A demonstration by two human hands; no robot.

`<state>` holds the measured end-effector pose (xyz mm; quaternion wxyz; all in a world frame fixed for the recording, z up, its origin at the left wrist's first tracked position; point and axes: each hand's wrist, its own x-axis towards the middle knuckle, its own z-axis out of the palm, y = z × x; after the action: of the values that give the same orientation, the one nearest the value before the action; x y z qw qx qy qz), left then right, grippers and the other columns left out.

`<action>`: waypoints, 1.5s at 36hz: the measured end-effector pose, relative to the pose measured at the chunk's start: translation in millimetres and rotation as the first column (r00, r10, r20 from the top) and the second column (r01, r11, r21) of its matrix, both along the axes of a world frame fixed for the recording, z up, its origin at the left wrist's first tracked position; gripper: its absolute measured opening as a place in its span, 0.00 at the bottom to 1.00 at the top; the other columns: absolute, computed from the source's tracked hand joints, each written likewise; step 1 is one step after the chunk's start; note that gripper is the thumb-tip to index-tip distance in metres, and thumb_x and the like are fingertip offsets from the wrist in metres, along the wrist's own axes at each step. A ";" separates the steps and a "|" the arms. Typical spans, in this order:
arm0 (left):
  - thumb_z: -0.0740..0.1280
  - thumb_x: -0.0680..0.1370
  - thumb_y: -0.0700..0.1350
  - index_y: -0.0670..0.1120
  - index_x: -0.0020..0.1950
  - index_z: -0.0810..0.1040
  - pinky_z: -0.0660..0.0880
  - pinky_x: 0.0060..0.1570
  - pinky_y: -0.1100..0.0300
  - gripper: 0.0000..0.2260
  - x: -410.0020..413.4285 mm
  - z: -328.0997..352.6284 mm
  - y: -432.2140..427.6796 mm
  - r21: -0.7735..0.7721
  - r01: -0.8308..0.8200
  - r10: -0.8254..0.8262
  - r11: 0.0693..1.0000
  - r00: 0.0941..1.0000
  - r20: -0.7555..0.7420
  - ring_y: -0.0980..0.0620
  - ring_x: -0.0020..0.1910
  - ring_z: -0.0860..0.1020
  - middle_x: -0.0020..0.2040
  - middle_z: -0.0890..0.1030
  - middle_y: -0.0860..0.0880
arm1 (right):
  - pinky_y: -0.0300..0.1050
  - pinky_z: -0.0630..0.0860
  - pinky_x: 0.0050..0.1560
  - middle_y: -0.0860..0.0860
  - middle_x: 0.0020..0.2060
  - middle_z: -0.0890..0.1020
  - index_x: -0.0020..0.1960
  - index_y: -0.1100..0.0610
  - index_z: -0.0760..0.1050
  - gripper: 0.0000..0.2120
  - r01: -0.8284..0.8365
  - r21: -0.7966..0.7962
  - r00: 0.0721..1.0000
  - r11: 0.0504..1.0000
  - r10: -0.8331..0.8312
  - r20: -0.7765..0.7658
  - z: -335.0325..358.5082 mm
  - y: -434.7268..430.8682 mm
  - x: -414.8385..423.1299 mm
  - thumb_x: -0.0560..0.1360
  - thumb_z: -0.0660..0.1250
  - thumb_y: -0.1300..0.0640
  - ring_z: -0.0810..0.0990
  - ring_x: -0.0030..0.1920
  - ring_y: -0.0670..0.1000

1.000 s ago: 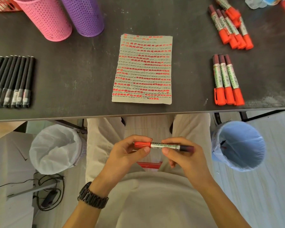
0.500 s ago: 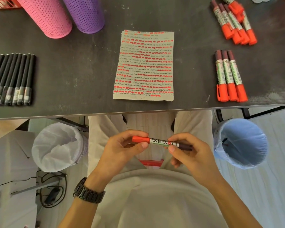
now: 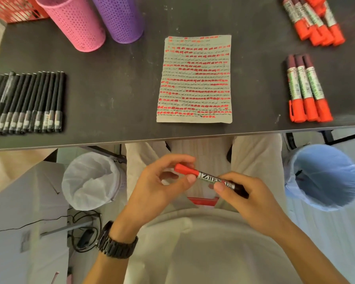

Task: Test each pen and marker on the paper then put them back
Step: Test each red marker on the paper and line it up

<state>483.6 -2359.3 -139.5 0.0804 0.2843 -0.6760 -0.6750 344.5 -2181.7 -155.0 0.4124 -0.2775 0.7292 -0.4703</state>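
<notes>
Both hands hold one red marker [image 3: 208,176] over my lap, below the table edge. My left hand [image 3: 162,185] pinches its orange-red cap end and my right hand [image 3: 244,193] grips the dark barrel end. The cap is on. The paper [image 3: 195,78], covered in rows of red and black marks, lies in the middle of the dark table [image 3: 111,95]. Three red markers [image 3: 305,89] lie side by side at the right, with several more markers [image 3: 314,19] at the far right. A row of black pens [image 3: 27,101] lies at the left.
A pink mesh cup [image 3: 74,21] and a purple mesh cup [image 3: 121,17] stand at the back left, beside a red basket [image 3: 10,9]. Under the table stand a white-lined bin [image 3: 90,179] on the left and a blue-lined bin [image 3: 324,177] on the right.
The marker has tilted slightly, cap end up and to the left. Both hands stay on it over my lap.
</notes>
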 end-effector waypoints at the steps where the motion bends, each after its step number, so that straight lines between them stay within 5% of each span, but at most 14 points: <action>1: 0.74 0.76 0.49 0.54 0.61 0.81 0.76 0.60 0.44 0.14 0.1 5.1 -2.2 0.000 -0.009 0.009 1.000 0.999 -0.034 0.45 0.56 0.82 0.54 0.85 0.49 | 0.29 0.65 0.31 0.43 0.27 0.73 0.47 0.48 0.83 0.10 0.033 -0.027 0.998 0.999 -0.032 0.052 1.4 -1.9 2.6 0.76 0.68 0.44 0.69 0.27 0.41; 7: 0.64 0.79 0.53 0.49 0.58 0.82 0.75 0.59 0.51 0.13 -15.4 40.4 -15.9 0.266 -0.179 0.257 0.947 0.920 -0.296 0.43 0.60 0.80 0.56 0.84 0.44 | 0.30 0.63 0.27 0.42 0.23 0.68 0.46 0.53 0.85 0.19 0.129 -0.093 0.915 0.987 -0.082 0.396 9.8 -19.1 22.2 0.69 0.72 0.37 0.64 0.24 0.41; 10: 0.61 0.79 0.52 0.47 0.41 0.80 0.77 0.45 0.56 0.14 -33.8 58.3 -19.1 0.515 -0.140 0.355 0.845 0.868 -0.347 0.46 0.40 0.80 0.36 0.80 0.48 | 0.37 0.56 0.25 0.45 0.24 0.61 0.46 0.54 0.85 0.21 0.143 -0.095 0.870 0.985 -0.080 0.486 13.9 -28.6 31.2 0.68 0.71 0.36 0.57 0.25 0.46; 12: 0.58 0.80 0.51 0.48 0.30 0.69 0.67 0.28 0.61 0.18 -45.1 64.5 -19.4 0.629 -0.081 0.392 0.773 0.841 -0.374 0.52 0.25 0.66 0.24 0.67 0.52 | 0.37 0.56 0.25 0.45 0.24 0.60 0.44 0.54 0.84 0.20 0.166 -0.104 0.849 0.981 -0.088 0.522 18.5 -34.3 35.1 0.69 0.70 0.37 0.56 0.25 0.46; 14: 0.57 0.79 0.49 0.50 0.27 0.59 0.55 0.20 0.62 0.20 -55.1 65.8 -17.6 0.696 -0.102 0.454 0.710 0.822 -0.343 0.55 0.21 0.53 0.21 0.56 0.54 | 0.37 0.56 0.25 0.44 0.24 0.60 0.43 0.54 0.84 0.20 0.209 -0.099 0.837 0.973 -0.126 0.533 24.3 -37.6 37.5 0.69 0.70 0.38 0.57 0.24 0.45; 21: 0.60 0.74 0.47 0.51 0.25 0.57 0.51 0.17 0.63 0.19 -74.3 66.5 0.5 0.776 -0.229 0.614 0.588 0.750 -0.245 0.55 0.21 0.48 0.20 0.55 0.55 | 0.36 0.58 0.24 0.41 0.21 0.64 0.42 0.52 0.86 0.18 0.377 -0.022 0.871 0.926 -0.346 0.350 53.5 -29.6 36.5 0.70 0.73 0.36 0.60 0.22 0.43; 28: 0.59 0.74 0.47 0.52 0.25 0.57 0.51 0.17 0.64 0.19 -83.4 81.4 5.3 0.763 -0.105 0.534 0.637 0.774 -0.340 0.56 0.20 0.49 0.21 0.54 0.56 | 0.38 0.59 0.26 0.42 0.22 0.64 0.44 0.48 0.86 0.21 0.429 -0.078 0.872 0.900 -0.390 0.297 71.8 -24.8 39.1 0.66 0.69 0.32 0.60 0.23 0.44; 34: 0.56 0.79 0.47 0.51 0.27 0.54 0.50 0.18 0.63 0.20 -86.7 84.2 -11.1 0.727 -0.129 0.508 0.674 0.796 -0.329 0.55 0.21 0.48 0.22 0.51 0.54 | 0.37 0.59 0.26 0.43 0.23 0.63 0.45 0.58 0.83 0.23 0.374 -0.076 0.891 0.924 -0.335 0.307 72.5 -39.9 27.1 0.72 0.71 0.36 0.60 0.25 0.44; 38: 0.57 0.80 0.48 0.51 0.28 0.57 0.54 0.20 0.62 0.20 -87.3 85.7 -16.7 0.698 -0.157 0.533 0.699 0.765 -0.361 0.56 0.21 0.51 0.22 0.54 0.54 | 0.35 0.62 0.23 0.49 0.26 0.75 0.46 0.50 0.83 0.10 0.387 -0.125 0.829 0.914 -0.285 0.480 76.1 -42.9 9.0 0.71 0.75 0.44 0.64 0.23 0.45; 43: 0.60 0.78 0.47 0.51 0.29 0.58 0.56 0.23 0.61 0.19 -90.6 82.9 -2.8 0.760 -0.222 0.635 0.611 0.711 -0.303 0.55 0.24 0.52 0.24 0.55 0.54 | 0.34 0.63 0.19 0.57 0.31 0.81 0.39 0.51 0.83 0.08 0.551 -0.140 0.604 0.823 -0.277 0.747 81.0 -34.2 -10.9 0.64 0.80 0.51 0.65 0.19 0.43; 49: 0.63 0.72 0.46 0.50 0.28 0.60 0.56 0.22 0.61 0.16 -109.9 83.9 26.3 0.810 -0.296 0.743 0.507 0.626 -0.236 0.54 0.23 0.53 0.24 0.56 0.54 | 0.38 0.75 0.26 0.54 0.31 0.80 0.44 0.54 0.87 0.15 0.721 -0.102 0.522 0.686 -0.440 0.731 77.7 -38.2 -15.0 0.57 0.78 0.53 0.77 0.26 0.46; 54: 0.66 0.70 0.47 0.50 0.25 0.63 0.60 0.20 0.62 0.17 -127.9 76.7 43.5 0.785 -0.297 0.703 0.544 0.673 -0.232 0.55 0.22 0.57 0.24 0.58 0.52 | 0.42 0.79 0.31 0.56 0.36 0.85 0.43 0.57 0.87 0.16 0.714 -0.086 0.594 0.695 -0.535 0.601 73.3 -40.6 -15.5 0.60 0.73 0.49 0.83 0.33 0.51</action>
<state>355.7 -2315.8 -62.8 0.3474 0.2857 -0.2063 -0.8690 329.0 -2222.3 -81.8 0.3518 0.0795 0.5489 -0.7541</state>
